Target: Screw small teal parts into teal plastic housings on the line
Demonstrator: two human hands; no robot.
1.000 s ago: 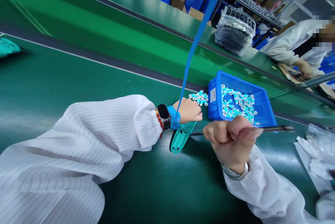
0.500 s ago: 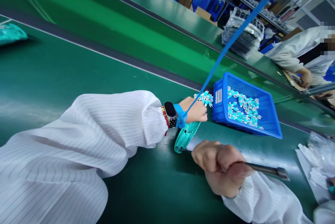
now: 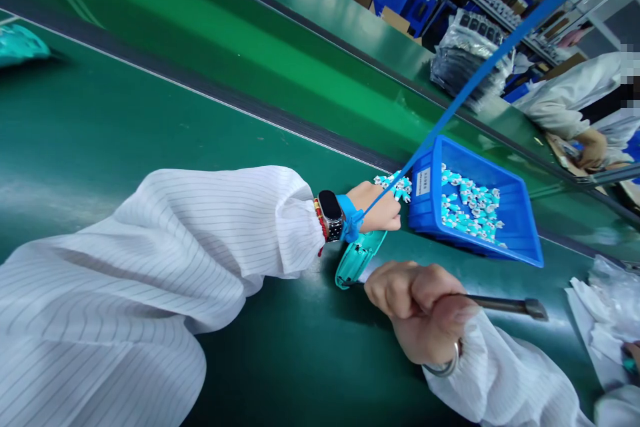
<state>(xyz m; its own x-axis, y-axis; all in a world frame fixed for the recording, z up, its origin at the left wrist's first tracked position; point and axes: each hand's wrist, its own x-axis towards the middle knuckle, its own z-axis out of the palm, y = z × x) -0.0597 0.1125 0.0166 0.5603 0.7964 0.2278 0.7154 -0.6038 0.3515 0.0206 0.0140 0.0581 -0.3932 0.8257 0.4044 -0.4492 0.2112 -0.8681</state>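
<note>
My left hand [image 3: 379, 208], with a watch and a blue wrist strap on its wrist, is closed at the far end of a teal plastic housing shell [image 3: 357, 258]; its fingertips are hidden. The shell lies tilted on the green work surface, its hollow side facing up. My right hand [image 3: 423, 307] is wrapped round a slim dark metal tool [image 3: 500, 304] with a wider blunt butt. The tool's thin front end reaches the shell's near end, where the exact contact is hidden. Small white-and-teal parts [image 3: 400, 187] lie in a pile just beyond my left hand.
A blue bin [image 3: 520, 220] holds many more small white-and-teal parts. The blue cord [image 3: 450, 107] runs from my wrist up to the right. Clear plastic bags [image 3: 615, 294] lie at right, a teal item [image 3: 23, 45] at far left. Another person's hand [image 3: 593, 149] is across the bench.
The view has shifted slightly. The tool's butt in my right hand has swung up a little, and a ring-shaped metal bracelet now shows at that wrist. My left hand keeps its place at the shell.
</note>
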